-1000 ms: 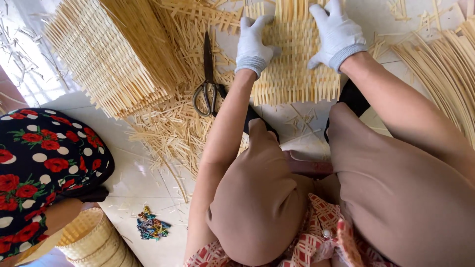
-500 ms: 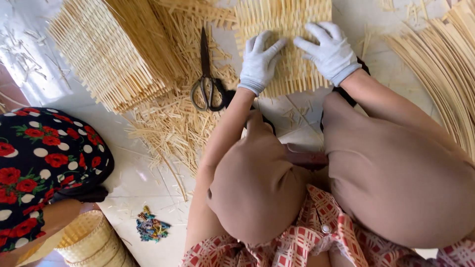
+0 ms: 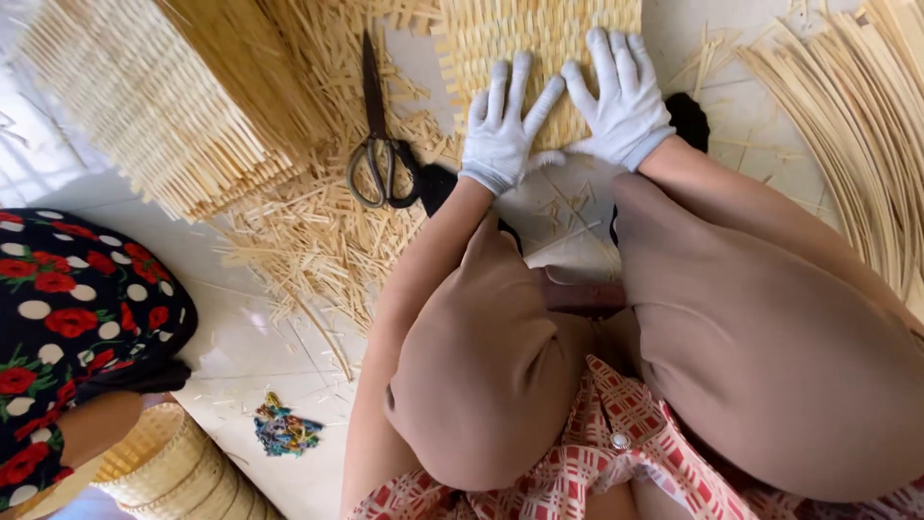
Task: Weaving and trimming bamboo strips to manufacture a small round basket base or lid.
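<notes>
A small woven mat (image 3: 539,48) of pale bamboo strips lies on the white tiled floor in front of me. My left hand (image 3: 502,130), in a white glove, presses flat on the mat's near edge with fingers spread. My right hand (image 3: 621,101), also gloved, lies flat beside it on the mat, fingers apart. Neither hand grips anything. My knees in tan trousers fill the lower frame.
Black-handled scissors (image 3: 378,144) lie left of the mat among cut strip scraps (image 3: 318,241). A stack of woven panels (image 3: 154,106) sits at the far left, long loose strips (image 3: 857,116) at the right. Another person in red-flowered cloth (image 3: 67,318) and a round basket (image 3: 164,472) are at lower left.
Both hands have slid toward me along the mat, from its far corners to its near edge, and come close together. The view has shifted nearer to the mat.
</notes>
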